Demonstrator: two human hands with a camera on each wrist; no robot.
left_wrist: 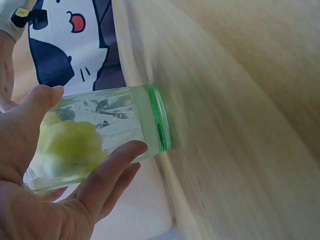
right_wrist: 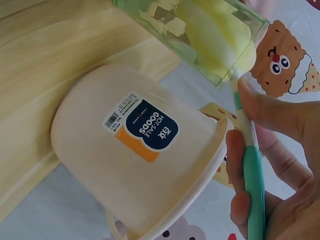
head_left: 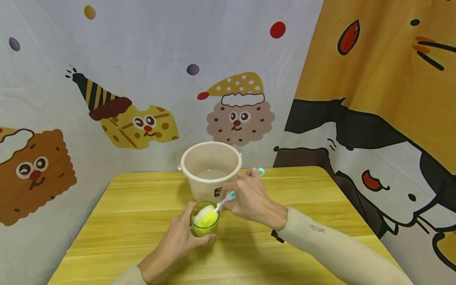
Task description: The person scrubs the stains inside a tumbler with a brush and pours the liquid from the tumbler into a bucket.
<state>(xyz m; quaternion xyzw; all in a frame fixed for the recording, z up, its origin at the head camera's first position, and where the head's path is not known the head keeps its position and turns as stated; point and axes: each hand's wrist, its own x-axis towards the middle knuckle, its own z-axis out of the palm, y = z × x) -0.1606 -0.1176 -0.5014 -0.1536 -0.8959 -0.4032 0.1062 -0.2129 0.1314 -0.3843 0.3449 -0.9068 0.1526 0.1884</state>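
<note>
My left hand grips a green-tinted drinking glass, fingers and thumb round its sides. In the head view the glass stands a little tilted, its mouth up. Inside it sits the yellow and white sponge head of a cup brush. My right hand pinches the white and teal brush handle between thumb and fingers, just beyond the glass rim. Part of the handle is hidden behind that hand in the head view. The left wrist view shows the sponge pressed near the glass wall.
A cream bucket with a label stands right behind the glass, close to both hands. All of this is on a wood-grain table. A curtain printed with cartoon figures hangs behind and at the sides.
</note>
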